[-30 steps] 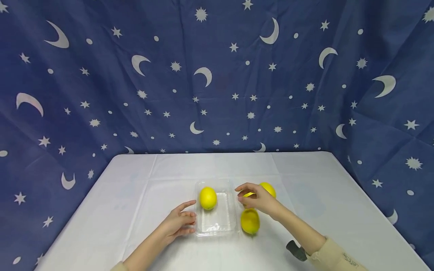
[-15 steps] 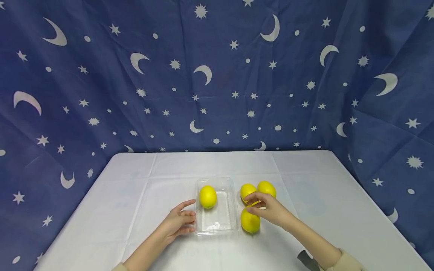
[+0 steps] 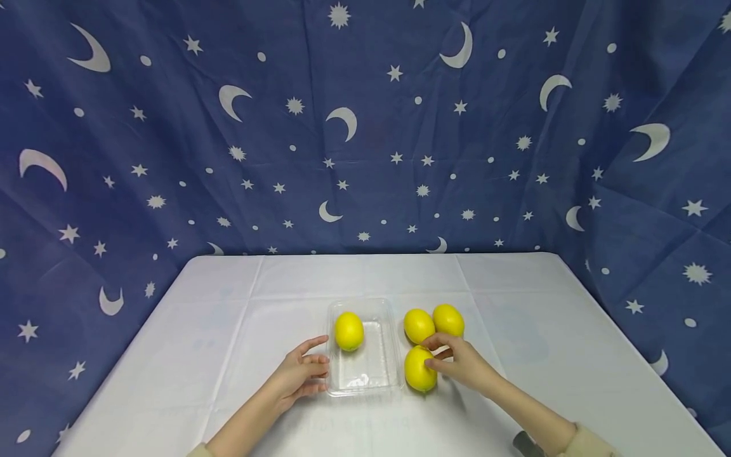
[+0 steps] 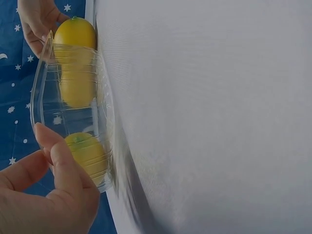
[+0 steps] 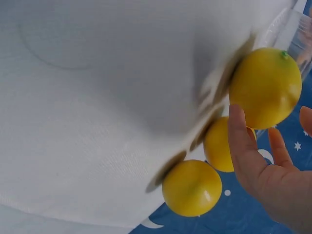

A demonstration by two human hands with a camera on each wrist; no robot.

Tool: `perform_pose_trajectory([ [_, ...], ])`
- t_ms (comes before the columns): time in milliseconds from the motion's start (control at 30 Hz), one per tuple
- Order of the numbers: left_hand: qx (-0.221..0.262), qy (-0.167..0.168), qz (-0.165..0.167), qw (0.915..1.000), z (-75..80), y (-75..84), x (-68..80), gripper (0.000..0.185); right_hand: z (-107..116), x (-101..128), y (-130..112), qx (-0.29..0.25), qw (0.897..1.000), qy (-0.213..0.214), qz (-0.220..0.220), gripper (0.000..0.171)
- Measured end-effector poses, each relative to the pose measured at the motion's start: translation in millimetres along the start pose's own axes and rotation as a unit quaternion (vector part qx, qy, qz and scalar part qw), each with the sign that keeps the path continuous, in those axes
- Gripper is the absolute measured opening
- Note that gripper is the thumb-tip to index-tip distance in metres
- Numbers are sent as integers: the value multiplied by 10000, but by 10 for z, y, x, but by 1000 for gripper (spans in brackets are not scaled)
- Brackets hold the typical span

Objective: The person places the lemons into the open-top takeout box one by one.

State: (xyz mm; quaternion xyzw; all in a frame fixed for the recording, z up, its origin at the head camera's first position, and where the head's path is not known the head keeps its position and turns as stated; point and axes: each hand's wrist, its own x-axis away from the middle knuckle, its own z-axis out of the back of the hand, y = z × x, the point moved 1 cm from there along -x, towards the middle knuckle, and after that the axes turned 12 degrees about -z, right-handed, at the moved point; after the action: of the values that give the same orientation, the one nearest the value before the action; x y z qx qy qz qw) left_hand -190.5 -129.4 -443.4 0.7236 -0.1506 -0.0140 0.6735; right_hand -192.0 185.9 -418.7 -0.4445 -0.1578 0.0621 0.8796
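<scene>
A clear plastic container [image 3: 365,383] lies on the white-covered table with one lemon [image 3: 349,331] inside. My left hand [image 3: 299,376] is at its left side, spread fingers touching the rim, as the left wrist view also shows. To the right of the container sits a near lemon [image 3: 419,371]. My right hand [image 3: 465,365] reaches around this lemon from the right. In the right wrist view a fingertip meets the near lemon [image 5: 265,87], while the thumb stands apart from it. Behind it, two more lemons, one left [image 3: 419,325] and one right [image 3: 448,320], sit side by side.
A white cloth covers the table [image 3: 240,317]. Behind it hangs a blue curtain [image 3: 365,139] with white moons and stars. A dark grey strap [image 3: 526,444] shows by the right wrist.
My right hand has moved from beside the container, toward the right and nearer to me, to the near lemon. My left hand and the container have stayed put.
</scene>
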Motion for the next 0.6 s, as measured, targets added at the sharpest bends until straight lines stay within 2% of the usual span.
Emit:
perform_pose_trajectory([
  [233,16,-24,-2,10000,11,1,2,65,-64,-55,28,160,9997,-55,-151,39],
  [467,95,-47,14,9999,16,4,-1,65,-106,-98,33,-211,9969,-633,-429,54],
  [600,98,-82,-5,9999,19,1,-3,62,-114,-119,37,-130,9967,-716,-364,54],
])
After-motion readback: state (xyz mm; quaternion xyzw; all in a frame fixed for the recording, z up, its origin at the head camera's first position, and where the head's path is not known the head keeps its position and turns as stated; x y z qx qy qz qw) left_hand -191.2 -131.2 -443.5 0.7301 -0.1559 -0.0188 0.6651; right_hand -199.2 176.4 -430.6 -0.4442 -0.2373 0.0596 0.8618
